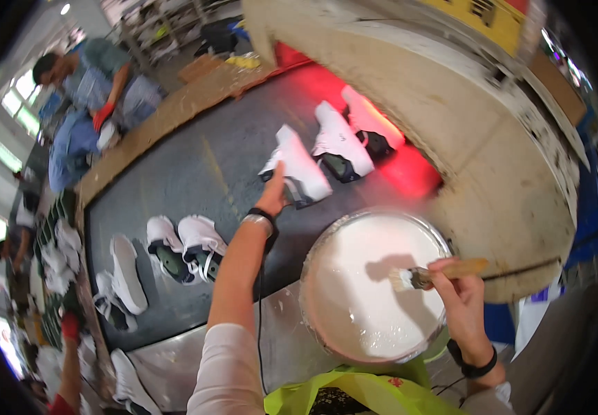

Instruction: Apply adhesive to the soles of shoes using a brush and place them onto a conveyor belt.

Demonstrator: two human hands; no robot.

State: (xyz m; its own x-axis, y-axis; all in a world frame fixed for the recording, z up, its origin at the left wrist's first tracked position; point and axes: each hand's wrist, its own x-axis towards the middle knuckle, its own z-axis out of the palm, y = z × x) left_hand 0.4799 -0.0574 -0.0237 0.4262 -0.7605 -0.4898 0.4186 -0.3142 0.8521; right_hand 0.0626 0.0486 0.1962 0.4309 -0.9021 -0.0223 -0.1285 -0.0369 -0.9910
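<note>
My left hand (275, 194) reaches out over the dark conveyor belt (244, 124) and grips a white shoe (302, 169) with a dark green and grey part. The shoe lies tilted with its white sole up, slightly blurred. In my right hand (463, 304) is a paintbrush (416, 278) with a wooden handle and pale bristles, held over a large round tub (311, 312) of milky white liquid (361, 277). The bristles hang above the liquid and cast a shadow on it. Just beyond the held shoe, two more white shoes (340, 142) rest on the belt.
Red light glows at the mouth of a beige machine housing (513, 138) on the right. Two shoes (181, 242) and another pair (125, 277) sit on the belt's left part. A co-worker (105, 90) stands at the far left; another person's red-gloved hand (71, 326) is nearer.
</note>
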